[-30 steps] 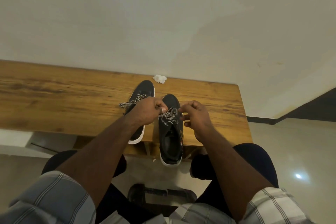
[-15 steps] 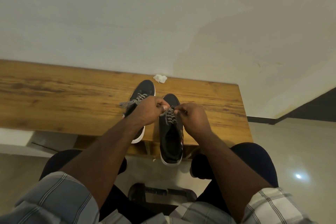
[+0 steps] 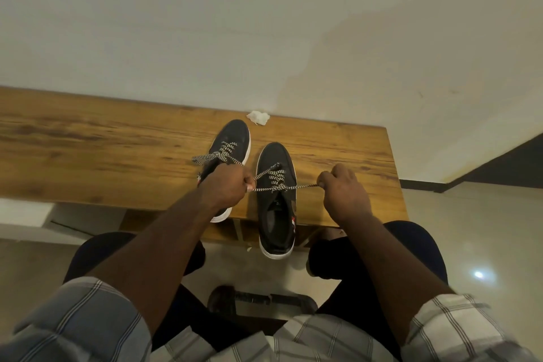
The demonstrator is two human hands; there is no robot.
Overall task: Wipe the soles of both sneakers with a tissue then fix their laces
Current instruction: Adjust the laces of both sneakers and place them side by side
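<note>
Two black sneakers with white soles stand upright on the wooden table (image 3: pixel 88 156), toes pointing away from me. The right sneaker (image 3: pixel 276 214) overhangs the near edge with its heel. Its black-and-white lace (image 3: pixel 276 182) is stretched taut sideways. My left hand (image 3: pixel 226 188) pinches one end of that lace and covers part of the left sneaker (image 3: pixel 232 138). My right hand (image 3: pixel 343 188) pinches the other end, to the right of the shoe. The left sneaker's lace lies loose toward the left. A crumpled white tissue (image 3: pixel 258 117) lies by the wall beyond the shoes.
The table runs along a pale wall and ends at the right near a dark doorway. My knees in dark trousers sit under the near edge. A dark stool base (image 3: pixel 261 301) stands on the shiny floor between my legs.
My hands were close together over the right sneaker's lacing; now they have moved apart, the right hand going rightward, and the lace is pulled tight between them.
</note>
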